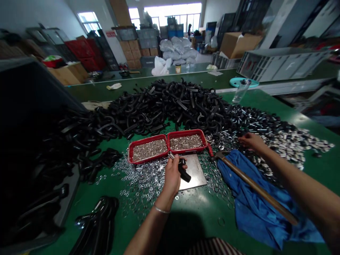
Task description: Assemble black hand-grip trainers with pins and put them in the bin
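My left hand (pixel 172 173) is closed round a short black part (pixel 185 174) with a shiny metal piece at its upper end. It is held above a flat metal plate (pixel 195 170), just in front of two red trays. My right hand (pixel 252 141) is out at the right, fingers pinched together, at the edge of a heap of small metal pins (pixel 245 120). Whatever lies between those fingertips is too small to make out. Small pins fill the left red tray (pixel 129 156) and the right red tray (pixel 205 141). Loose metal washers (pixel 146 180) surround the plate.
Black curved parts (pixel 172 102) form a big heap behind the trays. A hammer (pixel 255 184) rests on a blue cloth (pixel 247 216) at right. Pale short cylinders (pixel 292 145) spread farther right, below a clear bottle (pixel 240 92). Long black parts (pixel 99 223) lie front left, beside a grey bin (pixel 70 198).
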### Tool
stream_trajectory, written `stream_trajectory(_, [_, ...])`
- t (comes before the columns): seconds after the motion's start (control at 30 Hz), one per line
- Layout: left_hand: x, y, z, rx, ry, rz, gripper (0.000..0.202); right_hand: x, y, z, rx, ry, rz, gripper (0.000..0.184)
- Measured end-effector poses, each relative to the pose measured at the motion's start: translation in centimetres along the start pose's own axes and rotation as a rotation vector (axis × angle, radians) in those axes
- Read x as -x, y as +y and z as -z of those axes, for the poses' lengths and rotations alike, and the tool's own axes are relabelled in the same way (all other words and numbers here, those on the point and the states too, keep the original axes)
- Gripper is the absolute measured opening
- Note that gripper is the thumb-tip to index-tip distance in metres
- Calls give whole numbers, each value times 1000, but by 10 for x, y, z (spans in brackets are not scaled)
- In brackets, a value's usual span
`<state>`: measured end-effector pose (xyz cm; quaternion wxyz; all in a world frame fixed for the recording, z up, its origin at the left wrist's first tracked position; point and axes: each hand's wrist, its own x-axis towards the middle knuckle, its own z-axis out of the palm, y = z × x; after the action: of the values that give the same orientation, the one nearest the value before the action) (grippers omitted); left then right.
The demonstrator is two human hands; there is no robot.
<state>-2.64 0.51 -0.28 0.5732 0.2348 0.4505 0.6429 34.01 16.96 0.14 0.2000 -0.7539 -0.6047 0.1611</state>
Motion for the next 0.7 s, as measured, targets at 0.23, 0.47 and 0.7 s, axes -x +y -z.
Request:
stream_trajectory(0.23, [-3,-2,1,-14,-13,1,38,81,-50,-1,-180,2,293,23])
stream_trajectory(0.47, [7,-4,-3,-190,-87,-32,37,175,-134,-25,-484,-409,594,25])
stream_trajectory(0.7, [15,5,-6,-370,-91,-105,38,191,-146,-49,-695,-447,497,21])
